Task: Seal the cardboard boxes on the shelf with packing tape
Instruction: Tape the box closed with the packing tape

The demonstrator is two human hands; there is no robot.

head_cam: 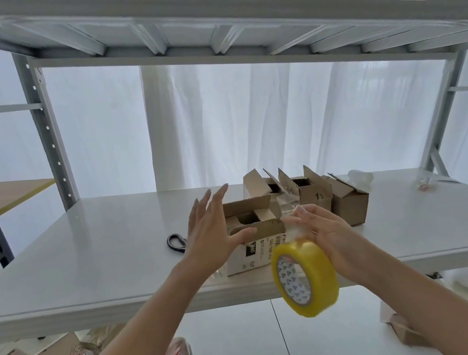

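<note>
Scissors (pixel 175 243) with black looped handles lie left of centre on the white metal shelf (pixel 87 260), probably kept close for cutting. Next comes the left hand (pixel 213 230), its grip wide with fingers straight and spread. It is held at the left side of the nearest brown cardboard box (pixel 253 255), thumb at the front flap, seemingly to steady it. That box sits near the shelf's front edge, mouth up, flaps unsealed, its long axis running across the frame. Right of it, the right hand (pixel 331 235) has its grip wrapped round the yellow roll of packing tape (pixel 305 277), core hole facing lower left, apparently feeding tape toward the flap. More open cardboard boxes (pixel 349 202) wait behind.
</note>
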